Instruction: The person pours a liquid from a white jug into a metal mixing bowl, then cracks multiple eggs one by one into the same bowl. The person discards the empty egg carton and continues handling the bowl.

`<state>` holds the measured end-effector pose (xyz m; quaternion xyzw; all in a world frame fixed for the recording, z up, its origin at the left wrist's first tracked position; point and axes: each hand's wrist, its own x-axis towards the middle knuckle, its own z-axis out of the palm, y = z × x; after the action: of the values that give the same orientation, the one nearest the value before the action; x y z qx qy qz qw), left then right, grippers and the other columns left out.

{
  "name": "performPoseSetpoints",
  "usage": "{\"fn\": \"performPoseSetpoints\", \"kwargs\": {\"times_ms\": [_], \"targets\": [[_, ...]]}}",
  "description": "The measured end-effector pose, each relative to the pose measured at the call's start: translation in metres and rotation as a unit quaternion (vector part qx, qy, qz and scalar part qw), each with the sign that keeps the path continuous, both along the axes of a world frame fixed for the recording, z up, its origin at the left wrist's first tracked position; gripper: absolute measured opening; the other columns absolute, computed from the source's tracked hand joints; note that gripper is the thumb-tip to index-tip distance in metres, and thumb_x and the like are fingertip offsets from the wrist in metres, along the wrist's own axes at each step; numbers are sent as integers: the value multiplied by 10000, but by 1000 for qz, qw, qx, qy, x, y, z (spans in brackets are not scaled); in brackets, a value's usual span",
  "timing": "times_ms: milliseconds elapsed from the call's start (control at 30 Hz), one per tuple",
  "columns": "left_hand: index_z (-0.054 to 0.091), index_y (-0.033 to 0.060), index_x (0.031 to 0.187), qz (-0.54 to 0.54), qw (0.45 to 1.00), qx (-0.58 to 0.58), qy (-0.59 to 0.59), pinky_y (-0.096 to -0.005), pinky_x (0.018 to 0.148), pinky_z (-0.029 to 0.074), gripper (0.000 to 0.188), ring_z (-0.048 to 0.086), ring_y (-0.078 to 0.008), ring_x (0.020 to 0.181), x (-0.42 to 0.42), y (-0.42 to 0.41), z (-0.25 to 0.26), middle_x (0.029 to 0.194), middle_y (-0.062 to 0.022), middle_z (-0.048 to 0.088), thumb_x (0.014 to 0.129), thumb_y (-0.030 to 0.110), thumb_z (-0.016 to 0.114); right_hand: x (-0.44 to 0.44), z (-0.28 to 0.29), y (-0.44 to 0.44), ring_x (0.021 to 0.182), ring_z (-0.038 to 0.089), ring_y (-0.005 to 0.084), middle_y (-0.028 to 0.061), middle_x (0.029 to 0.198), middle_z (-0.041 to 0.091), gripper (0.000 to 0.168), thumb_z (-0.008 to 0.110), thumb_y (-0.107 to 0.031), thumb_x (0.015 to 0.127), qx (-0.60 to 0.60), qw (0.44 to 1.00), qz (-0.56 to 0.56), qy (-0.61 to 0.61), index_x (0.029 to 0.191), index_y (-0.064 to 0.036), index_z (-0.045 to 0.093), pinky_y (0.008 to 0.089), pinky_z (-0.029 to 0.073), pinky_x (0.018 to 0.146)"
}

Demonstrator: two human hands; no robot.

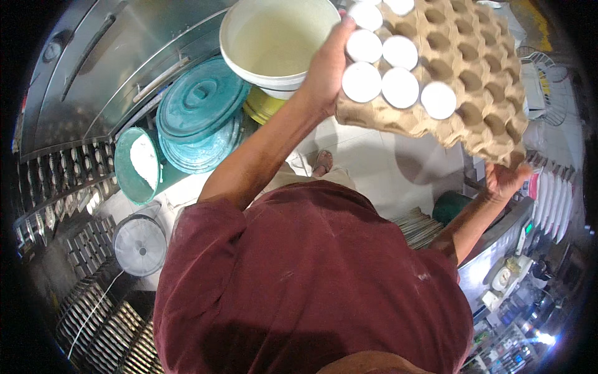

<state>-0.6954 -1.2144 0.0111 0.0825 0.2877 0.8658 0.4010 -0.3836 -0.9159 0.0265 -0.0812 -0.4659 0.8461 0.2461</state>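
Observation:
A brown molded-pulp egg tray (pixel 439 68) is held up at the upper right, between both hands. White eggs (pixel 400 87) sit in its left cups, while the other cups in view hold none. My left hand (pixel 329 65) grips the tray's left edge, thumb on top near the eggs and fingers mostly hidden. My right hand (pixel 507 180) is at the lower right corner of the tray, with its fingertips partly hidden. Left of the tray stands a large white bucket (pixel 233 51) with pale yellowish liquid (pixel 275 42) in it.
Teal lidded tubs (pixel 201 107) and a green bucket with white powder (pixel 145 161) stand to the left, beside a steel appliance (pixel 140 42). A round fan-like object (pixel 140 245) is at lower left. On the right is a steel counter (pixel 488 252) with a scale (pixel 502 278).

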Motion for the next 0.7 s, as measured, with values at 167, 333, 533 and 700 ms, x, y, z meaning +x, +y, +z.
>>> {"fn": "performPoseSetpoints", "kwargs": {"times_ms": [167, 333, 533, 700], "targets": [[432, 70, 1409, -31, 991, -64, 112, -327, 986, 498, 495, 591, -149, 1127, 23, 54, -62, 1271, -57, 570, 1063, 422, 473, 39, -41, 44, 1378, 470, 315, 188, 1530, 438, 901, 694, -565, 902, -64, 966, -137, -208, 1512, 16, 376, 497, 459, 1099], [434, 68, 1436, -127, 983, -92, 93, -325, 990, 484, 503, 571, -139, 1141, 22, 80, -96, 1284, -54, 571, 1063, 402, 482, -5, -62, 6, 1085, 662, 279, 144, 1287, 624, 686, 748, -393, 892, 8, 908, -100, -407, 1393, 14, 515, 430, 564, 920], [463, 16, 1367, -176, 963, -103, 177, -363, 969, 505, 571, 599, -178, 1100, -13, 101, -98, 1250, -100, 602, 1068, 501, 419, -14, -90, -25, 1124, 652, 326, 183, 1291, 618, 698, 744, -357, 903, -25, 911, -156, -380, 1410, 40, 476, 453, 551, 947], [525, 78, 1397, -170, 973, -116, 106, -357, 915, 570, 574, 683, -176, 1032, -41, 120, -119, 1226, -77, 673, 1070, 527, 382, -43, -124, 12, 1224, 597, 343, 176, 1412, 546, 683, 686, -380, 947, -74, 939, -102, -320, 1457, 4, 441, 499, 525, 994]]}}
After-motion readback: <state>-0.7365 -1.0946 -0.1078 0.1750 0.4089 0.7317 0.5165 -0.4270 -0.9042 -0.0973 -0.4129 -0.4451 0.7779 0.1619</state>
